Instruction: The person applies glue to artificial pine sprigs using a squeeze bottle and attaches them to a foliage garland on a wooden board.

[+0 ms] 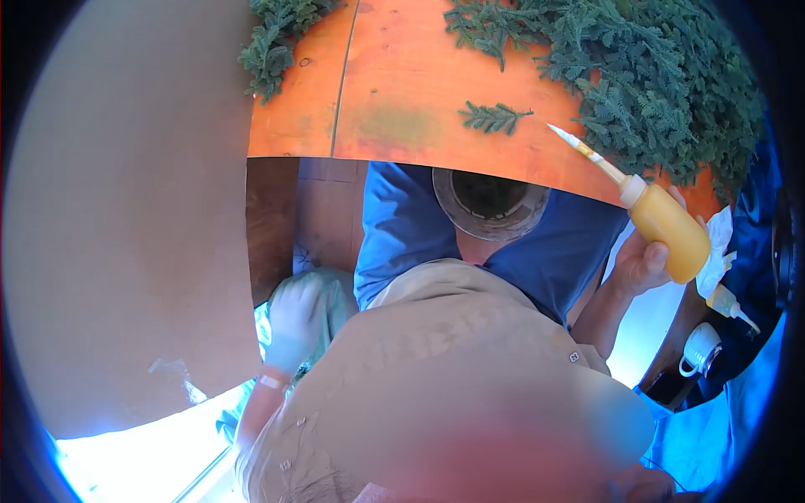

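Observation:
My right hand is closed around a yellow squeeze bottle with a long, thin nozzle. The bottle is tilted, and its tip points up and left over the orange tabletop. Near that tip lies a small green fir sprig, apart from it. Low on the left, my left hand looks pale, as if gloved, and is at a green bag or cloth. Blur hides its fingers, so I cannot make out whether it grips anything.
A heap of fir branches covers the right of the orange table, with more fir at its upper left. A round container sits between my knees. A brown board stands left. At right are a second bottle and a white mug.

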Motion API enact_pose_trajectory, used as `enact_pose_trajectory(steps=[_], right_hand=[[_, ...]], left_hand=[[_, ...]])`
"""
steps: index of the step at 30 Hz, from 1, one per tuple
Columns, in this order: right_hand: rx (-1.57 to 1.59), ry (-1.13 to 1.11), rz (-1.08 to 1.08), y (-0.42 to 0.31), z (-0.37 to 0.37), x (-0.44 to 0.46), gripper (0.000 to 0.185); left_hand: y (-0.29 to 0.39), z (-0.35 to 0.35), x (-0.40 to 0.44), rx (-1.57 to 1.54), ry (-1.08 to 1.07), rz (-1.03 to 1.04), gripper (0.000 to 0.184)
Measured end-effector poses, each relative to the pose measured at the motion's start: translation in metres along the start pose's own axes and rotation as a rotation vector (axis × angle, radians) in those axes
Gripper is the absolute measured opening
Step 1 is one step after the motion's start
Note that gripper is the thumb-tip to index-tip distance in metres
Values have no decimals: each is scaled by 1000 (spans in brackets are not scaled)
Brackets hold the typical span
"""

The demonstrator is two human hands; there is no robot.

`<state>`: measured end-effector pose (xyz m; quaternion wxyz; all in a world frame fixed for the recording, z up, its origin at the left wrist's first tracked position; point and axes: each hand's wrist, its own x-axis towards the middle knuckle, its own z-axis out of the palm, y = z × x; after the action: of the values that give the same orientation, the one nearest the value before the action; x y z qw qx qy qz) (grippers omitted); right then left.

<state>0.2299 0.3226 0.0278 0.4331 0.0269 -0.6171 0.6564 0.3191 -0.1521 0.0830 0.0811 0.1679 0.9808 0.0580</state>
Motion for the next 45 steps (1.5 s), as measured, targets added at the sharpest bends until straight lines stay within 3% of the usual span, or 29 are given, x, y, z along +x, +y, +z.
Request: enact_pose_trajectory(steps=[1,2,4,6,11,16,19,26,37,45], right_hand=[[7,10,-2,-1,1,1,72],[8,17,1,-3,0,3,72],[2,35,0,-10,-3,6,71],[-37,44,-21,-18,-9,8,71],[-106,21,-4,-38,-9,3,75],[-118,-36,64,-38,4,-1,82],[-150,-86,81,-33,21,-1,85],[-182,-302,30,-22,48,-4,86],[-153,-549,-69,-5,83,-1,83],[-220,-606,-52,-1,87,-3,80]], left_hand=[[32,-9,50,-42,42,17,26],[47,-6,86,-71,110,176,29],[80,13,143,-138,327,434,37],[112,27,195,-267,585,534,48],[127,42,259,-169,283,543,52],[73,18,266,-48,60,805,48],[66,27,262,-284,181,797,47],[72,50,250,-263,309,572,56],[69,46,253,-240,262,565,51],[68,50,253,-240,282,563,52]])
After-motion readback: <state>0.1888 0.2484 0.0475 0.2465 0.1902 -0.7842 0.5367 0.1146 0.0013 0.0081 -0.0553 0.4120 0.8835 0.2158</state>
